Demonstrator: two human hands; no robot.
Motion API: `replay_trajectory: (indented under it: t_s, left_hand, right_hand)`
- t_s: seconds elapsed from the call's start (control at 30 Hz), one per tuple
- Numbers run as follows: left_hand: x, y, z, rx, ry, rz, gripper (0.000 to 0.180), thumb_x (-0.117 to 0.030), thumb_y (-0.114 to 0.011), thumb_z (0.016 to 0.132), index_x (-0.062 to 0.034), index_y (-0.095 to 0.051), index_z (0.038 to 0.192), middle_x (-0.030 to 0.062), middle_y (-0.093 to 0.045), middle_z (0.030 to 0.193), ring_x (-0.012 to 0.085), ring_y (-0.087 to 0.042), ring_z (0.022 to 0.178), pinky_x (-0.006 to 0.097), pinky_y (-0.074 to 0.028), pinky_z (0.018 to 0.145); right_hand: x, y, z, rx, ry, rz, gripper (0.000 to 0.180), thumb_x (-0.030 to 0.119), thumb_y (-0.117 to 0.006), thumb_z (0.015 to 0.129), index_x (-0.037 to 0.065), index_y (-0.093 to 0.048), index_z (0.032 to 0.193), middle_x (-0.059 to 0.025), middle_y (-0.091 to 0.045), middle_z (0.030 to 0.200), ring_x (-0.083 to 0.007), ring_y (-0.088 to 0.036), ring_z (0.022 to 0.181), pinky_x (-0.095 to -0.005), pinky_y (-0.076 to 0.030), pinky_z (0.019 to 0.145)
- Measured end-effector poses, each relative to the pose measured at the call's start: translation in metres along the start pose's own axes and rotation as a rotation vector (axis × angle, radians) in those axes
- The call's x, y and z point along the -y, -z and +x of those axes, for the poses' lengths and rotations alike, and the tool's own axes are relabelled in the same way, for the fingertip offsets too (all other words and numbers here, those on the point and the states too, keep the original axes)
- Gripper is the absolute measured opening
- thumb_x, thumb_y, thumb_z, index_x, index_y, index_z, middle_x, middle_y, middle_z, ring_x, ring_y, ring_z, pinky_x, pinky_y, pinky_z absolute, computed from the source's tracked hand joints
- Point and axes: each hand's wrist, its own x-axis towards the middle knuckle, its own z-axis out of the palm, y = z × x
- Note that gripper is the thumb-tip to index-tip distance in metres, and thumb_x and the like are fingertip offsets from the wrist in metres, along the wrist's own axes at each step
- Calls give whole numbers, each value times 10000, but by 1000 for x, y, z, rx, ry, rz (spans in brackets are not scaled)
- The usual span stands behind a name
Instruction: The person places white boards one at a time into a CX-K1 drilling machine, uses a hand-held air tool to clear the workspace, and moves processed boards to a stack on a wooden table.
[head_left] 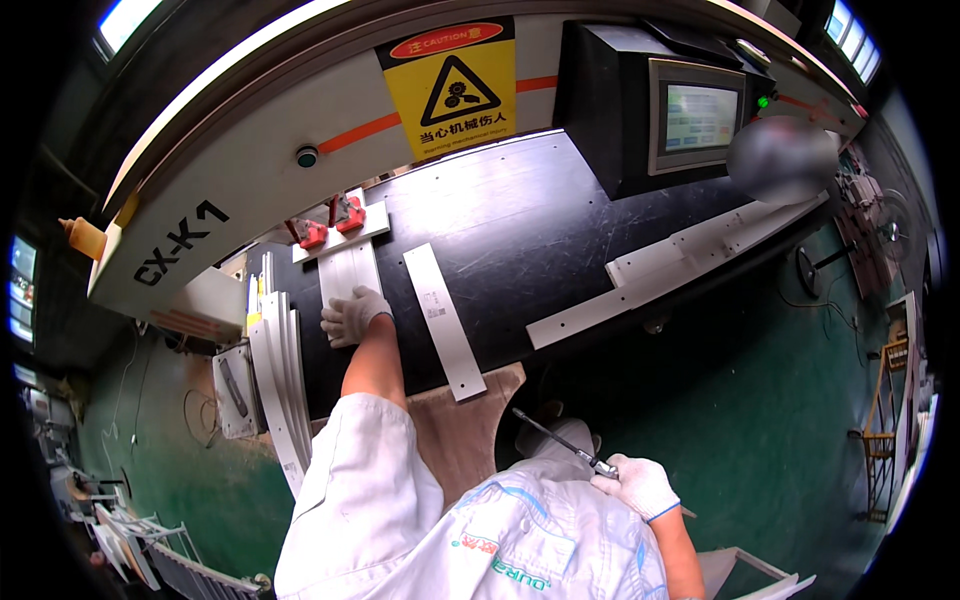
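My left hand (354, 316), in a white glove, rests on top of a white board (345, 270), its fingers spread toward the board's left edge. The board's far end lies against a white crosspiece (375, 220) beneath two red clamps (330, 225) of the machine. Low in front of my body, my right hand (640, 484), also gloved, is closed around a slim dark tool with a long thin nozzle, which looks like an air blow gun (565, 440). To the right of the left hand, a separate white strip with a label (440, 315) lies on the black tabletop (520, 215).
Several long white strips (275, 370) stand along the table's left edge. More white strips (640, 285) lie along its right front edge. The machine housing (250, 150) spans the back, with a control screen (700, 115) at right. A brown board (455, 430) juts out before me.
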Motion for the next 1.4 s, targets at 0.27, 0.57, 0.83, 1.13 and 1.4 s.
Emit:
replay_trajectory:
  t_s: [0.27, 0.57, 0.83, 1.13, 1.4]
  left_hand:
    - [2, -6, 4, -19, 9, -4, 696, -540, -597, 972, -161, -536, 1553, 109, -373, 1701, 335, -248, 1608, 634, -161, 1290]
    - [0, 2, 1, 25, 6, 8, 687, -527, -589, 987, -158, -518, 1563, 105, -371, 1694, 332, -244, 1606, 628, -176, 1289]
    - [1, 4, -2, 65, 23, 11, 635, -489, -519, 1026, -175, -511, 1578, 69, -372, 1704, 306, -246, 1612, 589, -188, 1308]
    - [5, 5, -2, 27, 17, -32, 636, -486, -536, 1033, -168, -506, 1584, 67, -368, 1713, 304, -250, 1615, 565, -221, 1303]
    - [4, 14, -3, 47, 8, -15, 643, -479, -546, 1018, -143, -514, 1566, 77, -369, 1699, 316, -251, 1606, 574, -222, 1302]
  right_hand:
    - [12, 10, -2, -38, -38, 22, 596, 656, -711, 929, 62, -742, 971, -190, -762, 843, -394, -757, 853, -472, -593, 787]
    - [-1, 5, -5, -109, -171, 153, 637, 671, -737, 906, 36, -749, 956, -211, -761, 835, -398, -762, 848, -479, -595, 789]
    - [2, 5, -11, -97, -172, 113, 655, 678, -740, 905, 31, -758, 1003, -220, -765, 843, -403, -766, 857, -471, -602, 803]
    - [3, 8, -11, -84, -147, 120, 654, 675, -749, 898, 31, -759, 1014, -213, -767, 850, -401, -766, 866, -473, -600, 810]
    - [15, 9, -1, 49, -111, 107, 652, 686, -735, 895, 62, -761, 1081, -203, -770, 875, -401, -765, 899, -464, -596, 835]
